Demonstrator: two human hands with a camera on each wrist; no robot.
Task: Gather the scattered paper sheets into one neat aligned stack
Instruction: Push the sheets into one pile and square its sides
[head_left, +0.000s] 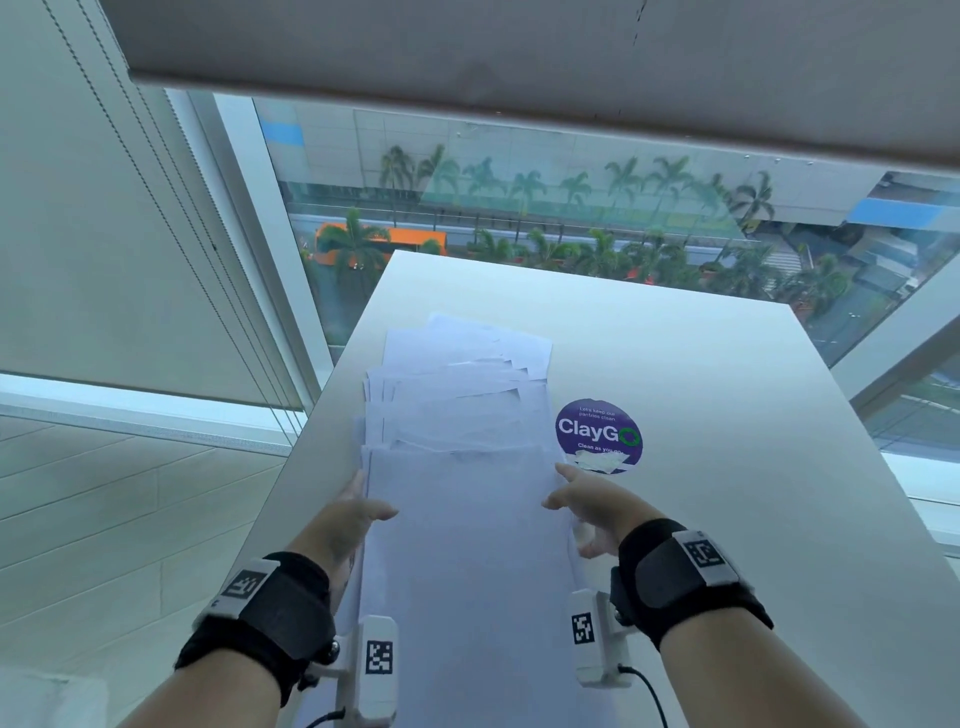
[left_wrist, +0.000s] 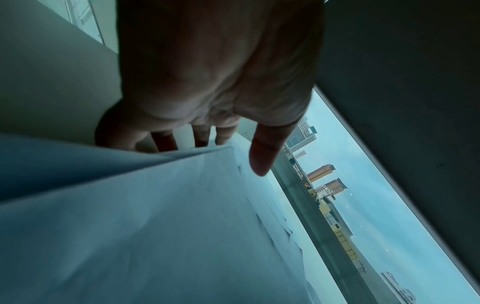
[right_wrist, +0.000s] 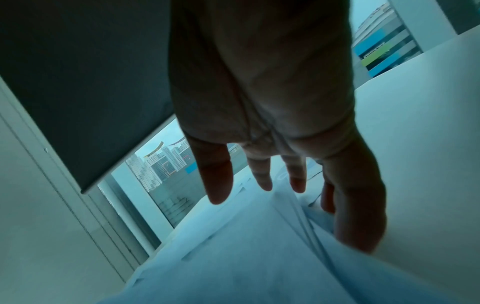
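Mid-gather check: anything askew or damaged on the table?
Yes. The paper sheets beyond both hands are fanned out, with staggered corners, not aligned. The round ClayGo sticker looks torn along its near edge.

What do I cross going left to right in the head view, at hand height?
Floor → left hand → paper sheets → right hand → bare table.

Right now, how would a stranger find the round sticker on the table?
Look at the white table by the window. Right of the paper sheets, just beyond the right hand, lies the sticker: the only purple thing, reading ClayGo.
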